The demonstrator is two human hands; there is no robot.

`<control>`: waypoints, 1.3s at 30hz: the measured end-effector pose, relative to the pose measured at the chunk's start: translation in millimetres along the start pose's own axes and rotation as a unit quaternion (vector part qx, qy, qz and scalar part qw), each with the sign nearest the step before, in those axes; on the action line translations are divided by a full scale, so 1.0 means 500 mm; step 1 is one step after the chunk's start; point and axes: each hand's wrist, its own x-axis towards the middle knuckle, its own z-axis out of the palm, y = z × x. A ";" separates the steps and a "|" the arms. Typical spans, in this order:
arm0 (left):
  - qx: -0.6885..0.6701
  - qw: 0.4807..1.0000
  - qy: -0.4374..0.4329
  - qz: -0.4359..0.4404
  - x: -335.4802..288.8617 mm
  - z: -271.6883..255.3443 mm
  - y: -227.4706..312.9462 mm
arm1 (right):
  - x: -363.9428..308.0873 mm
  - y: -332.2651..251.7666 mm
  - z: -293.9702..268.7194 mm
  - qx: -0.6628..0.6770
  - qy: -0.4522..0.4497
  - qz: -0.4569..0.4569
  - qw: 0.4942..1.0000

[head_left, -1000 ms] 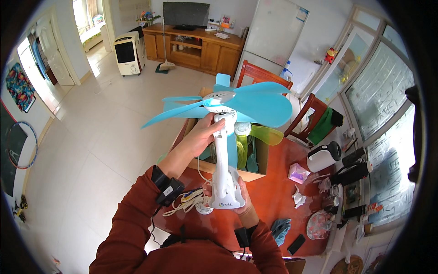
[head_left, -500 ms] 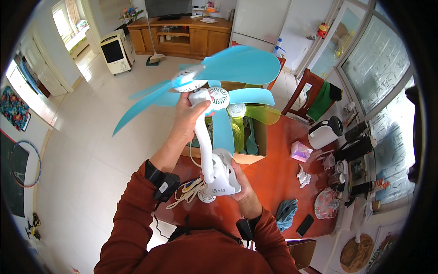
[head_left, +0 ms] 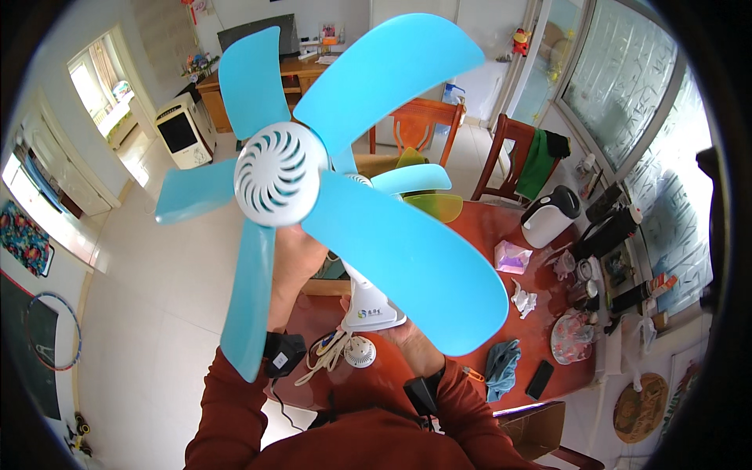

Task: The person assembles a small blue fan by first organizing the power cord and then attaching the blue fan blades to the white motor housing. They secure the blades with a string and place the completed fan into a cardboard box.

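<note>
A desk fan (head_left: 282,174) with a white vented hub and several blue blades fills the middle, its face turned up toward me. My left hand (head_left: 296,258) grips it behind the hub; the blades hide most of those fingers. Low at the white base (head_left: 374,313), my right hand (head_left: 415,345) holds the fan from its right side, partly covered by a blade. Beyond it, a second blue-bladed fan (head_left: 415,179) and yellow-green blades (head_left: 439,207) show at a cardboard box mostly hidden by the held fan. A pale bundled cable (head_left: 325,356) and a small white vented round part (head_left: 360,352) are below the base.
On the red table's right side are a white kettle (head_left: 551,218), a tissue pack (head_left: 512,257), crumpled tissue (head_left: 524,298), a blue cloth (head_left: 502,368), a phone (head_left: 539,379) and a tray of glasses (head_left: 572,340). Wooden chairs (head_left: 501,160) stand at the far side.
The fan has tilted so its hub and blades face me, and its head has moved left and nearer. Both hands still hold it. The view has shifted slightly.
</note>
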 end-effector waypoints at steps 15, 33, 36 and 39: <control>-0.232 0.962 -0.146 0.009 -0.038 0.007 0.042 | 0.011 -0.107 0.086 0.240 0.030 0.024 0.970; 0.155 0.985 -0.078 0.003 -0.200 -0.141 0.023 | 0.089 -0.060 0.114 0.168 -0.043 0.132 0.976; 0.188 0.979 -0.081 0.002 -0.202 -0.171 -0.008 | 0.114 -0.037 0.109 0.062 0.021 0.159 0.985; 0.238 0.967 -0.082 0.035 -0.178 -0.191 -0.050 | 0.127 -0.029 0.109 -0.069 -0.015 0.162 0.984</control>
